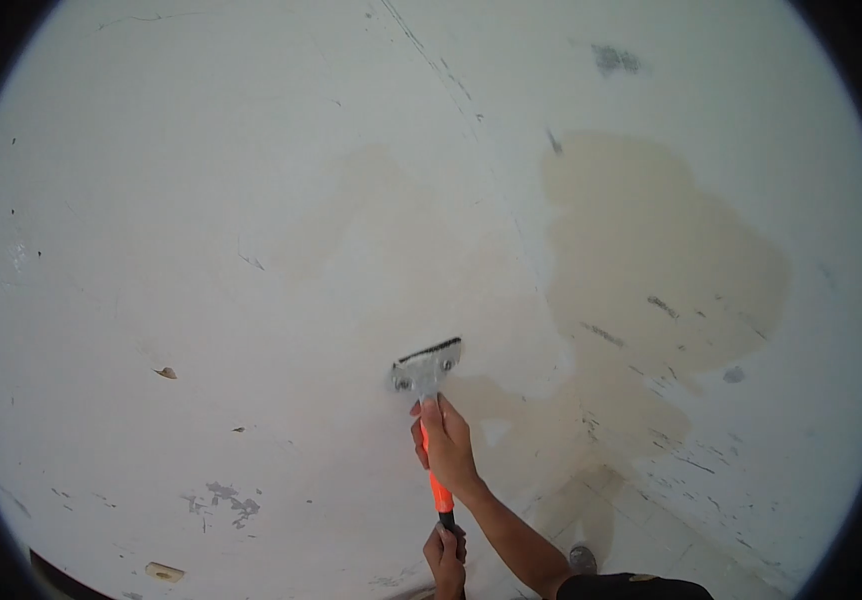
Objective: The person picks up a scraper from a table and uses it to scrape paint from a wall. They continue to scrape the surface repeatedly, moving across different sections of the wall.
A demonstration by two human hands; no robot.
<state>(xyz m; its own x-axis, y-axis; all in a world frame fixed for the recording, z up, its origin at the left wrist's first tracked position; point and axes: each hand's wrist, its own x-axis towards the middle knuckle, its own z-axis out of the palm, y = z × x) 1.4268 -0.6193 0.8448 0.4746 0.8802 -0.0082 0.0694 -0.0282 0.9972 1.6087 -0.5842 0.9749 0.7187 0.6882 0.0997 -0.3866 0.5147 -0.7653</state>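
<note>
A wall scraper (428,366) with a metal head, a dark blade edge and an orange and black handle lies across the white wall (151,300), its blade slightly tilted. My right hand (448,445) wraps round the upper part of the orange grip, just below the head. Lower down, my left hand (447,560) is closed round the black end of the handle. The blade appears to rest against the wall, beside a beige bare patch (491,400); exact contact cannot be told.
A larger beige patch (666,240) spreads over the adjoining wall to the right. Dark scuffs (663,307) and grey chipped spots (236,503) mark the surfaces. The floor (651,525) and a shoe (583,558) show at the lower right.
</note>
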